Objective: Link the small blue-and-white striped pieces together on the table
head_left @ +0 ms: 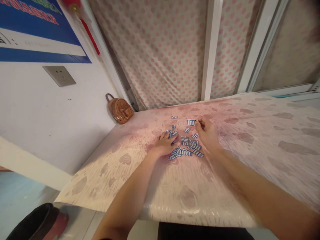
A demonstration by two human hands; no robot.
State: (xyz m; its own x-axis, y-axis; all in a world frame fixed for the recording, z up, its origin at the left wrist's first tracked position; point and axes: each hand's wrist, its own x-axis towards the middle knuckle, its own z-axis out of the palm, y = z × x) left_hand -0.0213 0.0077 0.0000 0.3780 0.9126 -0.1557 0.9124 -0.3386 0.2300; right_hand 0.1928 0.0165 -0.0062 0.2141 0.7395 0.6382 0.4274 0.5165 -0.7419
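Small flat cards (pixel 186 152) with blue edges and pale stripes lie in a loose, overlapping heap on the cloth-covered table (pixel 150 176). My left hand (pixel 163 144) rests with fingers spread over the heap's left part, hiding some of the pieces. At the far right of the heap, my right hand (pixel 206 131) is closed, thumb and index finger pinching the edge of a blue-and-white card (pixel 191 122). Its printing is too small to read. A few single cards lie apart from the heap, one card (pixel 174 117) farthest back.
A brown mini backpack (pixel 121 110) leans against the white wall at the table's back left corner. Behind the table hangs a dotted curtain (pixel 162 50) with a white frame post (pixel 211 50). A dark-rimmed bin (pixel 47 220) stands on the floor at lower left.
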